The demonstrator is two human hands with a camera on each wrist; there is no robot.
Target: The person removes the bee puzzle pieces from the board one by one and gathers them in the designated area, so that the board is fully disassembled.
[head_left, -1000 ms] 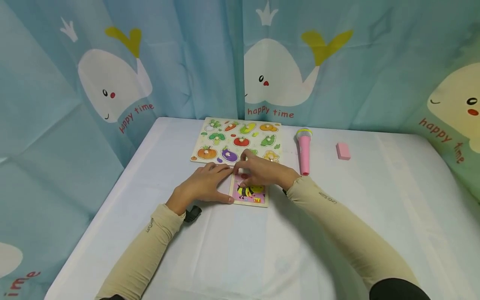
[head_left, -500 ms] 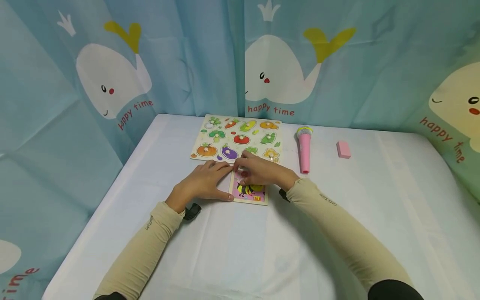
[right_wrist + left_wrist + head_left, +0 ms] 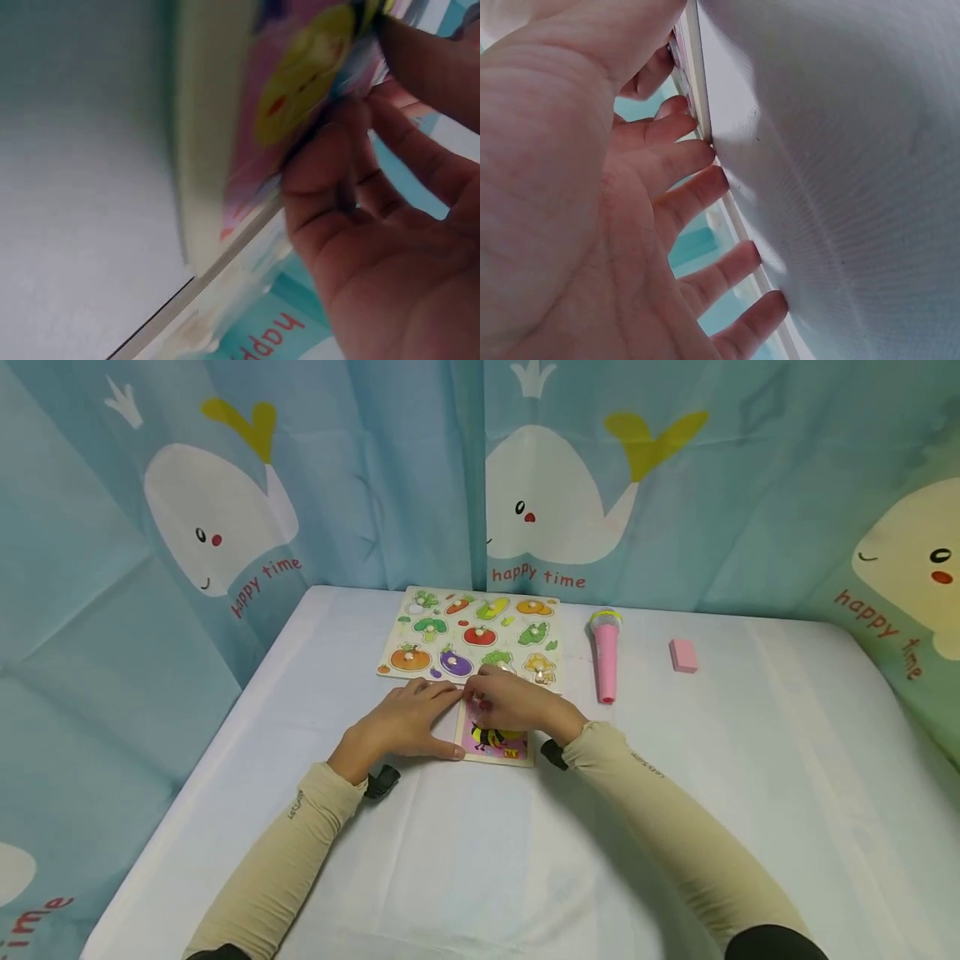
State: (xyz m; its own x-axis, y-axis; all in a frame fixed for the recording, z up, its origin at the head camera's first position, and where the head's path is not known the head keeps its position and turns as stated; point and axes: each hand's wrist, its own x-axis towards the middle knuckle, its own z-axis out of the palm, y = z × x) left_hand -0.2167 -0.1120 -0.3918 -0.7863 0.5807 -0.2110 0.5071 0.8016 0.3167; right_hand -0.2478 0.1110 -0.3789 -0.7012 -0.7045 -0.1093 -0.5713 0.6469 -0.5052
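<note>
A small square wooden bee puzzle (image 3: 495, 747) with a pink picture and pale rim lies on the table in the head view. My left hand (image 3: 408, 720) rests along its left side, fingers spread, thumb at the lower left corner. In the left wrist view, fingertips (image 3: 746, 259) touch down near a board edge. My right hand (image 3: 513, 702) covers the upper part of the puzzle, its fingers bent. The right wrist view shows its thumb and curled fingers (image 3: 319, 161) gripping at the picture beside the bee's yellow face (image 3: 300, 75); what lies between the fingertips is mostly hidden.
Just behind the hands lies a vegetable peg puzzle (image 3: 442, 643) with several knobbed pieces. A pink toy microphone (image 3: 606, 660) stands to its right, lying flat, and a pink block (image 3: 683, 656) farther right. A blue whale-print curtain (image 3: 420, 468) borders the white table (image 3: 465, 860).
My right hand's raised index finger has bent down, and its fingers have drawn together over the puzzle's upper left. The left hand stays at the puzzle's side. The head view has shifted slightly.
</note>
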